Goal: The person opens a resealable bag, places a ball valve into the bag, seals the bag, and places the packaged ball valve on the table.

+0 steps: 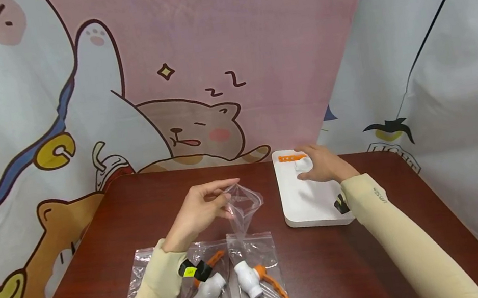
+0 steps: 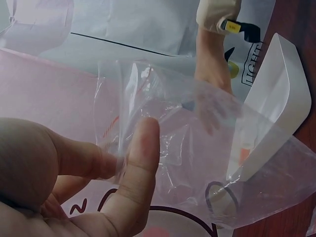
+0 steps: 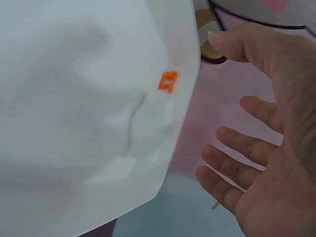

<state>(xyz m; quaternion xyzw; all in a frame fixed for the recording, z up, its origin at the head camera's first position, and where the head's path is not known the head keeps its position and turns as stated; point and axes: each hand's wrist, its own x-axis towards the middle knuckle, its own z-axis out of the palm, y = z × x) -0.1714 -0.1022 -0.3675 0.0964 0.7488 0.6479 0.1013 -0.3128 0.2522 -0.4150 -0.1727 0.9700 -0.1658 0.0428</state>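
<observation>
My left hand pinches a clear plastic bag near its edge, thumb against finger. Held up above the table, the bag hangs with its mouth spread and nothing inside. Over the far end of a white tray, my right hand reaches with fingers spread. Beside its fingertips lies a white valve with an orange handle, close to the tray's far wall. The right wrist view shows the fingers apart and holding nothing, with the valve in the tray.
Two bagged white valves with orange handles lie near the front: one valve at centre, another valve left of it. A further clear bag is partly hidden by my left forearm. A patterned curtain hangs behind the table.
</observation>
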